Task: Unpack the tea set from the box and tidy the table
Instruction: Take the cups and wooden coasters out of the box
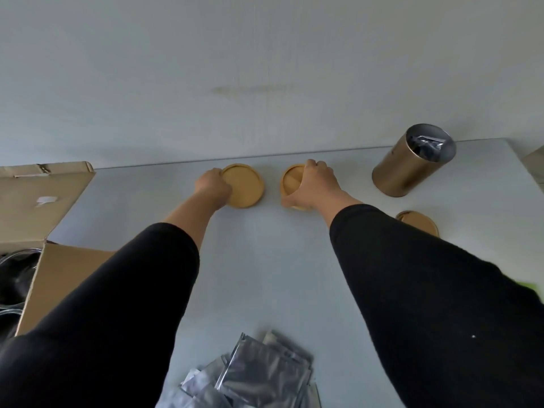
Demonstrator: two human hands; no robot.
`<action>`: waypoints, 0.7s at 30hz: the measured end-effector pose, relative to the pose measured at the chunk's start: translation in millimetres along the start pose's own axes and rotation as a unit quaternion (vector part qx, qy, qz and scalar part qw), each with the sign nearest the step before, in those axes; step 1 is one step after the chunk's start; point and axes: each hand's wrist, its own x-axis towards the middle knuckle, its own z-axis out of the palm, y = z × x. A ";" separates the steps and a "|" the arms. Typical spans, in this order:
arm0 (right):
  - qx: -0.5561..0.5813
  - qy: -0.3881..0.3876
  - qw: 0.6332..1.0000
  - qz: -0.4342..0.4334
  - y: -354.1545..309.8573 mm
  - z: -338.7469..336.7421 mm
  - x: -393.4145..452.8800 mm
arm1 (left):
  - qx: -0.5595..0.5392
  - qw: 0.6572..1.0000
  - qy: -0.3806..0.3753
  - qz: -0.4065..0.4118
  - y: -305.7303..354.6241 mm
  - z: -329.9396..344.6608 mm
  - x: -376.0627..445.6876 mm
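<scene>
Both hands grip a wooden coaster each, left (pixel 212 188) on the left coaster (pixel 245 185), right (pixel 313 184) on the right coaster (pixel 293 182); light, stiff discs, I'd judge, best pinched by the rim.

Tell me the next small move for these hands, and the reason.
Probably let go of both: the left hand and right hand each grip a round tan wooden coaster, the left coaster and right coaster already lying flat, side by side on the pale grey table.
</scene>
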 end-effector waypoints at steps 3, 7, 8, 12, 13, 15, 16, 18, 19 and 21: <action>-0.011 -0.003 1.000 -0.011 -1.0 2.2 11.4 | 0.035 0.999 0.013 -0.002 2.6 3.6 4.8; -0.017 -0.013 1.000 -0.019 -1.3 4.1 21.2 | 0.051 0.998 0.019 -0.017 8.6 7.5 9.1; -0.020 -0.015 0.999 -0.021 -0.6 4.8 23.0 | 0.050 0.998 0.029 -0.016 10.0 8.9 10.8; -0.035 -0.012 0.999 -0.029 4.1 7.4 28.8 | 0.015 0.999 0.028 -0.026 13.8 18.1 13.8; -0.037 -0.010 0.999 -0.031 5.2 7.9 30.2 | 0.025 0.999 0.023 -0.021 14.5 20.1 12.6; -0.037 -0.006 0.999 -0.034 7.3 8.7 32.8 | 0.073 0.997 0.016 0.007 16.7 23.7 8.4; -0.035 -0.005 0.999 -0.035 8.1 8.9 33.8 | 0.097 0.995 0.015 0.023 17.5 25.9 6.8; -0.027 -0.003 0.999 -0.037 9.2 9.4 35.6 | 0.116 0.992 0.025 0.042 18.4 30.0 6.3; -0.022 -0.004 0.999 -0.039 9.8 9.4 36.1 | 0.110 0.992 0.034 0.044 18.6 31.9 6.7; -0.009 -0.008 0.999 -0.042 11.1 9.3 36.6 | 0.080 0.995 0.042 0.046 18.3 33.5 7.6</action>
